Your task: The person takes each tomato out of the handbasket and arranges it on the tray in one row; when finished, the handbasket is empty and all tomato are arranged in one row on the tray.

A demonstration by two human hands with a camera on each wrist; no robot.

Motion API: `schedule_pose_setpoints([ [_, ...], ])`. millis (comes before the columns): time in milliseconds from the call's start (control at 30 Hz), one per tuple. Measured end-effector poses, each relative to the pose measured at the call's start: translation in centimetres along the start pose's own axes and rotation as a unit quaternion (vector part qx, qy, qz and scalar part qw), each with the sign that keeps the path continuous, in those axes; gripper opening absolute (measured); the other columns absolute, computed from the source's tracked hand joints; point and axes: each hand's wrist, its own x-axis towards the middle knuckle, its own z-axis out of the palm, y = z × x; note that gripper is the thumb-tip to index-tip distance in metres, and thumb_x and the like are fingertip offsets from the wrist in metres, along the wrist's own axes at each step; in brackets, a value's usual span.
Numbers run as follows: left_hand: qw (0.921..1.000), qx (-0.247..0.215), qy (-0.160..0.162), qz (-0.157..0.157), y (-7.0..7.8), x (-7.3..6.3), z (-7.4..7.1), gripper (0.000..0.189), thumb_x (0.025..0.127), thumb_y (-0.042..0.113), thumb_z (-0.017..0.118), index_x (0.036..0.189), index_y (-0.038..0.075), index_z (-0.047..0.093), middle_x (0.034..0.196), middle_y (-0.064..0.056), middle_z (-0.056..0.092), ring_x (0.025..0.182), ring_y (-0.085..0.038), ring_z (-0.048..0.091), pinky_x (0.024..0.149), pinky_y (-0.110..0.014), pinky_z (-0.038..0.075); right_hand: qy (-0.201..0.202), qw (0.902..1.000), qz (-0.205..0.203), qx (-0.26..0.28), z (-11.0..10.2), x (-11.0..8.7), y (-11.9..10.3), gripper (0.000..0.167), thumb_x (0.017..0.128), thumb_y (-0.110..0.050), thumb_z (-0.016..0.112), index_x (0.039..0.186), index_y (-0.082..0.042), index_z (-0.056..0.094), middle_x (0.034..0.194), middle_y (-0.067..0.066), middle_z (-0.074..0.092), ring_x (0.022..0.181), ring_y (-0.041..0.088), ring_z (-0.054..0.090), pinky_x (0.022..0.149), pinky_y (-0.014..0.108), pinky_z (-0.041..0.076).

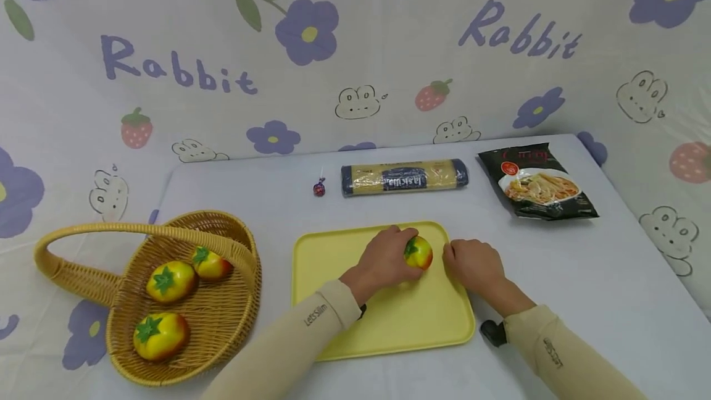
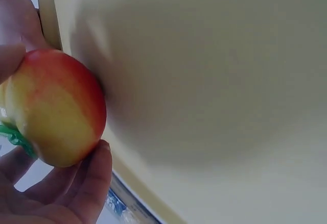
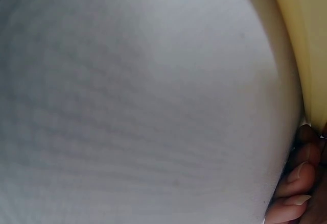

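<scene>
My left hand (image 1: 384, 262) grips a yellow-and-red persimmon (image 1: 421, 255) with a green leafy top, near the right end of a yellow tray (image 1: 411, 323). In the left wrist view, the thumb and fingers (image 2: 94, 183) curl round the persimmon's sides; I cannot tell whether it touches the tray. At the tray's right rim, my right hand (image 1: 476, 267) holds the edge, with curled fingers (image 3: 299, 178) showing in the right wrist view; its thumb is hidden there. A wicker basket (image 1: 252, 320) at the left holds several like persimmons (image 1: 172, 281).
Behind the tray lie a small wrapped lollipop (image 1: 319, 189) and a long pack of spaghetti (image 1: 405, 178). A black food packet (image 1: 541, 184) lies at the back right. The basket's tall handle (image 1: 139, 228) arches over it. A printed cloth (image 1: 389, 48) hangs behind the table.
</scene>
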Motion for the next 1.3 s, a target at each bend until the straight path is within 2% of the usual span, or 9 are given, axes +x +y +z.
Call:
schedule_pose_setpoints([
  [400, 0.9998, 0.016, 0.009, -0.009, 0.6, 0.8, -0.1, 0.064, 0.078, 0.042, 0.074, 0.133, 0.016, 0.054, 0.110, -0.005, 0.058, 0.089, -0.016, 0.053, 0.076, -0.025, 0.048, 0.014, 0.9999, -0.005, -0.004, -0.1, 0.1, -0.4, 0.042, 0.100, -0.028, 0.036, 0.066, -0.012, 0.054, 0.060, 0.005, 0.052, 0.053, 0.021, 0.048, 0.048, 0.033, 0.039],
  [700, 0.9969, 0.077, 0.015, -0.008, 1.3, 1.6, 0.2, 0.064, 0.078, 0.049, 0.071, 0.133, 0.021, 0.054, 0.113, -0.004, 0.053, 0.097, -0.019, 0.050, 0.074, -0.026, 0.050, 0.011, 0.9999, -0.003, -0.011, -0.5, 0.5, -0.4, 0.041, 0.101, -0.029, 0.037, 0.071, -0.011, 0.058, 0.063, 0.005, 0.055, 0.055, 0.021, 0.049, 0.049, 0.034, 0.040],
  [867, 0.9951, 0.098, 0.011, -0.008, 1.8, 1.5, 0.4, 0.068, 0.079, 0.049, 0.072, 0.137, 0.022, 0.051, 0.115, -0.005, 0.052, 0.099, -0.020, 0.051, 0.076, -0.028, 0.050, 0.002, 1.0000, -0.001, -0.010, -0.5, 0.3, -0.4, 0.040, 0.101, -0.029, 0.036, 0.073, -0.011, 0.059, 0.064, 0.005, 0.055, 0.055, 0.021, 0.049, 0.050, 0.034, 0.040],
  [1000, 0.9961, 0.085, 0.019, -0.011, 1.9, 0.9, 0.1, 0.078, 0.077, 0.054, 0.072, 0.143, 0.025, 0.042, 0.122, -0.007, 0.051, 0.106, -0.023, 0.052, 0.085, -0.033, 0.050, -0.002, 0.9999, 0.006, -0.011, -0.5, 0.3, -0.4, 0.039, 0.101, -0.028, 0.037, 0.076, -0.009, 0.061, 0.065, 0.005, 0.056, 0.057, 0.021, 0.050, 0.051, 0.035, 0.042],
  [1133, 0.9970, 0.064, 0.043, 0.004, 1.5, -0.4, -1.3, 0.085, 0.075, 0.060, 0.071, 0.146, 0.025, 0.039, 0.132, -0.009, 0.049, 0.114, -0.026, 0.049, 0.093, -0.037, 0.048, -0.008, 0.9999, 0.008, -0.009, -0.4, 0.3, -0.3, 0.039, 0.101, -0.029, 0.037, 0.080, -0.009, 0.064, 0.067, 0.005, 0.058, 0.058, 0.021, 0.051, 0.052, 0.035, 0.044],
  [1200, 0.9974, 0.046, 0.051, 0.021, 1.0, -1.7, -2.6, 0.083, 0.077, 0.060, 0.071, 0.145, 0.024, 0.041, 0.133, -0.008, 0.048, 0.118, -0.026, 0.047, 0.096, -0.038, 0.046, -0.009, 0.9999, 0.006, -0.007, -0.2, 0.3, -0.1, 0.040, 0.101, -0.030, 0.036, 0.080, -0.009, 0.064, 0.067, 0.005, 0.058, 0.058, 0.021, 0.051, 0.053, 0.035, 0.044],
  [1300, 0.9975, 0.021, 0.045, 0.050, -0.2, -4.4, -4.7, 0.073, 0.081, 0.057, 0.068, 0.141, 0.021, 0.047, 0.132, -0.005, 0.049, 0.120, -0.023, 0.047, 0.100, -0.038, 0.045, -0.014, 0.9999, 0.005, -0.004, -0.1, 0.2, 0.0, 0.040, 0.100, -0.029, 0.035, 0.078, -0.010, 0.063, 0.065, 0.004, 0.056, 0.058, 0.021, 0.050, 0.052, 0.034, 0.042],
])
